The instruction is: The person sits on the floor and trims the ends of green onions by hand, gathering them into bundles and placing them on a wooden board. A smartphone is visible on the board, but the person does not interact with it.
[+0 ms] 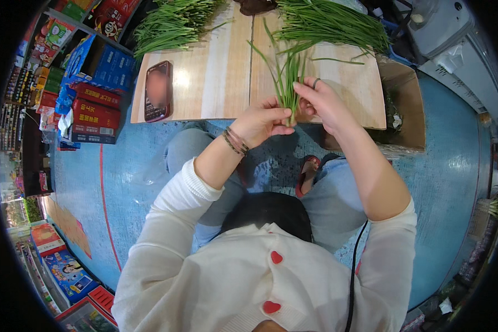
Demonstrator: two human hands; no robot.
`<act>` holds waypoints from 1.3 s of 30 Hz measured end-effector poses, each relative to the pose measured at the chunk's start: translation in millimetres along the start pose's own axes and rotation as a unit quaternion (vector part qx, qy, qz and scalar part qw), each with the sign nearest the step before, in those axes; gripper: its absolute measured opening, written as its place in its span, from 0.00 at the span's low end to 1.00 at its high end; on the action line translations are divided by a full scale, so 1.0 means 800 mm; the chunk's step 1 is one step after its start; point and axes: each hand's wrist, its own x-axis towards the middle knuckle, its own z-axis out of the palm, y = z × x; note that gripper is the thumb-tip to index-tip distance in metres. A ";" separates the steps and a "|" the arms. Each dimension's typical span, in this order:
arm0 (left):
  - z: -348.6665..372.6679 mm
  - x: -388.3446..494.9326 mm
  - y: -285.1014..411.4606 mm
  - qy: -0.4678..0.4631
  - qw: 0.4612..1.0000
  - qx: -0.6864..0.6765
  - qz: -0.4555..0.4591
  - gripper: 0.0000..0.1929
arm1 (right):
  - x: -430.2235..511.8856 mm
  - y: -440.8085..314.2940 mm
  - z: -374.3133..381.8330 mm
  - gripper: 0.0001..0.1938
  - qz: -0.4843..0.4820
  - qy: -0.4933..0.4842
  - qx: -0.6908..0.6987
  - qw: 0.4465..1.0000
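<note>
A small bunch of green garlic chives (pixel 289 79) stands roughly upright between my hands at the near edge of the wooden table (pixel 224 91). My left hand (pixel 265 120) grips the bunch near its lower ends, thumb across the stalks. Against the right side of the same bunch, my right hand (pixel 319 99) pinches stalks between thumb and fingers. Behind, a large pile of chives (pixel 332 25) lies at the table's far right, and another pile (pixel 174 25) at the far left. One loose stalk (pixel 338 61) rests right of the bunch.
A phone in a dark red case (pixel 169 91) lies at the table's left edge. An open cardboard box (pixel 411 108) with plant scraps stands right of the table. Stacked drink cartons (pixel 95 110) and shelves stand on the left. A dark object (pixel 255 6) sits at the far table edge.
</note>
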 end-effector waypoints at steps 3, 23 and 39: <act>0.000 0.005 -0.008 -0.006 1.000 -0.001 -0.014 0.12 | 0.006 0.009 0.001 0.11 -0.005 -0.013 0.004 1.000; 0.023 -0.016 -0.001 -0.173 0.984 0.018 -0.027 0.10 | 0.093 0.000 -0.040 0.16 -0.243 0.011 0.055 0.968; 0.001 -0.013 0.012 -0.011 0.999 -0.040 0.020 0.10 | 0.047 -0.023 -0.192 0.12 -0.114 0.328 -0.514 0.784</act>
